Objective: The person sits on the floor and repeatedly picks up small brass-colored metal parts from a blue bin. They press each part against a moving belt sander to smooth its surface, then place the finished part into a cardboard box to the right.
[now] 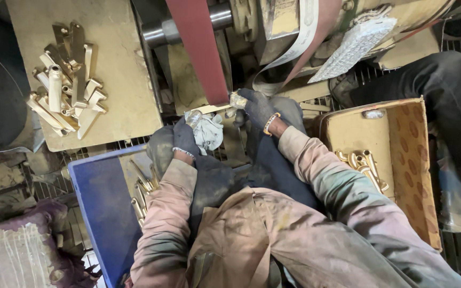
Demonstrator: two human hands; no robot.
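While the left hand (183, 137) grips a rag (205, 129), the right hand (258, 108) presses a brass piece (237, 100) leftward against the belt (201, 50).

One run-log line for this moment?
right hand: presses brass piece to red belt | left hand: holds rag | brass parts: piled left
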